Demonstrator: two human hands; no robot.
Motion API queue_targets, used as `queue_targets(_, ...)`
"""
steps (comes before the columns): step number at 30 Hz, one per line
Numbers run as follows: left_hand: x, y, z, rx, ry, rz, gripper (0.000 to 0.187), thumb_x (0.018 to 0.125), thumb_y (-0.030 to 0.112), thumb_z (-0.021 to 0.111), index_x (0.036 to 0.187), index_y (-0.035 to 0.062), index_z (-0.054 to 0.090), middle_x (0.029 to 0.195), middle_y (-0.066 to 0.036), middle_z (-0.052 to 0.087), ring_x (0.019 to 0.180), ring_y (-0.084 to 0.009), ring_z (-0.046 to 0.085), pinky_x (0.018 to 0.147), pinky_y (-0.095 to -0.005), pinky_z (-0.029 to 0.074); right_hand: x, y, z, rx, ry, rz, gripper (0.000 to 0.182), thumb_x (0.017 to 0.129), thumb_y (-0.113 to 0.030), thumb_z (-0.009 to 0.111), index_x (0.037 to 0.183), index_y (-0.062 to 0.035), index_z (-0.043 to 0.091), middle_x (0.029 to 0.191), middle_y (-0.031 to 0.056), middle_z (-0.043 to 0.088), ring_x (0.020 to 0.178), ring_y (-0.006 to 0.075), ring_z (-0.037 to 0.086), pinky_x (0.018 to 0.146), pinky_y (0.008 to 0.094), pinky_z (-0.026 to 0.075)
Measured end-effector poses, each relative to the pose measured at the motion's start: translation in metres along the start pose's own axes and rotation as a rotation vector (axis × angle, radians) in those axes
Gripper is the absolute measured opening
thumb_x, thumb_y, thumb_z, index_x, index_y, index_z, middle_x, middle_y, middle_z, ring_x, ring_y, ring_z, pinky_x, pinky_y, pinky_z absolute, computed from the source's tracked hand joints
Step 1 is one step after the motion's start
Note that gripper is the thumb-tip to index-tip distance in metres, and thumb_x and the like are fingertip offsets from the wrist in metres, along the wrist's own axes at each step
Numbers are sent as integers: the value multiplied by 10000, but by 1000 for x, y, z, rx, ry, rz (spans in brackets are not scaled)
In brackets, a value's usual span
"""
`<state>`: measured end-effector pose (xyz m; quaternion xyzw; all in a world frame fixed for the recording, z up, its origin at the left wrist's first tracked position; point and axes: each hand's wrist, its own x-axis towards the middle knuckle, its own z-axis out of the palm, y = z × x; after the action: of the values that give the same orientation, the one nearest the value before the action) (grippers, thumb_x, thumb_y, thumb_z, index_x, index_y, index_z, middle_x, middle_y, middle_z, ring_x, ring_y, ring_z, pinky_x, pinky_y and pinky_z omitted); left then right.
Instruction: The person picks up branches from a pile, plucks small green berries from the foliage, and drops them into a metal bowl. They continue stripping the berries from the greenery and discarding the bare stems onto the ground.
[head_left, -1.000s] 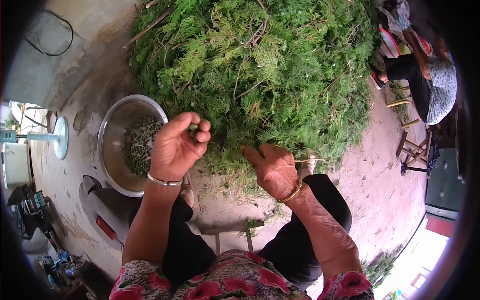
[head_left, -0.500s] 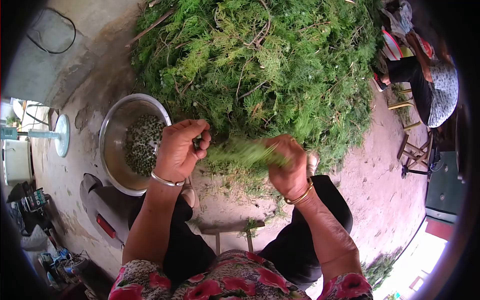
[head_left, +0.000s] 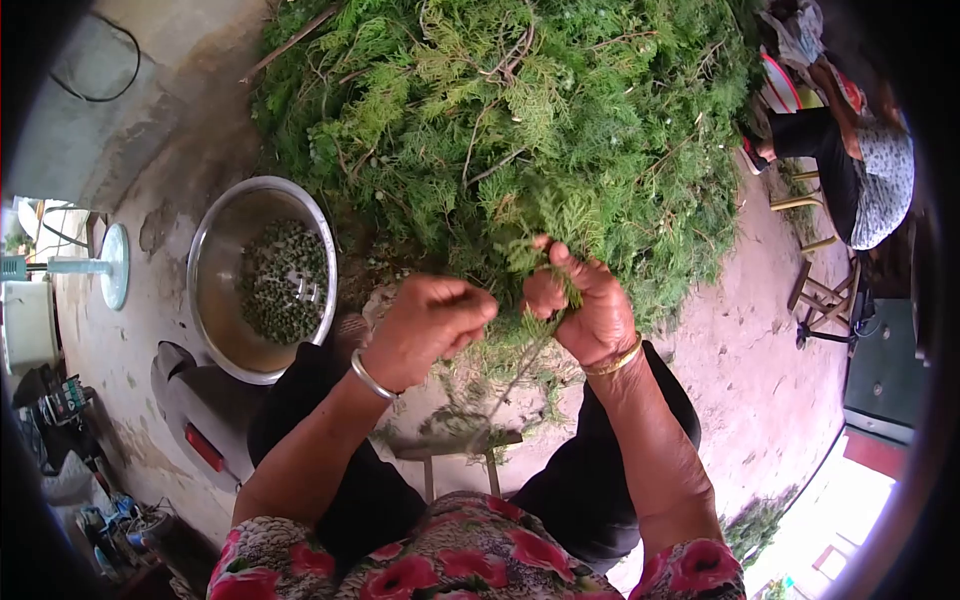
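My right hand is closed round a leafy evergreen sprig, with foliage above the fingers and a thin stem trailing below towards my lap. Just to its left, my left hand is curled shut, knuckles up. Whatever it may hold is hidden inside the fingers. Beyond both hands lies a big heap of cut evergreen branches. Left of my left hand a steel basin stands on the floor, partly filled with small greenish seed cones.
A low wooden stool shows between my knees. A red-handled tool lies at left, near a pale green fan stand. Another person sits at the far right, beside a folding wooden stool.
My left hand has come right and turned knuckles up. The sprig, held sideways and blurred before, now points away from me in my right hand.
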<state>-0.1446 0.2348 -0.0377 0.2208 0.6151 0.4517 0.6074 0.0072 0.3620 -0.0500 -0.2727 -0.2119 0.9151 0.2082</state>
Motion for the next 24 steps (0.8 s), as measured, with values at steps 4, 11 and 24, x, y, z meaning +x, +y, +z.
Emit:
queue_targets(4, -5, -4, 22, -20, -176, -54, 164, 852, 121, 657, 766, -12, 614, 622, -22, 566, 460, -32, 416, 412, -193, 294, 4, 5, 4, 0, 129, -82, 350, 917, -248, 576, 1159, 4, 546, 693, 22, 486, 616, 142, 425, 590, 318, 374)
queue_targets(11, -3, -13, 24, 38, -49, 24, 202, 885, 145, 613, 747, -3, 607, 582, 2, 511, 451, -31, 379, 410, -203, 279, -1, 0, 11, -116, 44, -57, 277, 865, -32, 568, 1134, 31, 573, 995, 132, 641, 870, 176, 578, 764, 332, 484)
queue_targets(24, -5, -1, 19, 3, -129, -136, 208, 906, 159, 583, 809, -23, 605, 598, -14, 520, 471, -52, 415, 416, -206, 310, -12, -8, 26, -819, 75, -66, 293, 887, 17, 479, 1180, 23, 495, 1064, 142, 636, 953, 206, 623, 771, 325, 501)
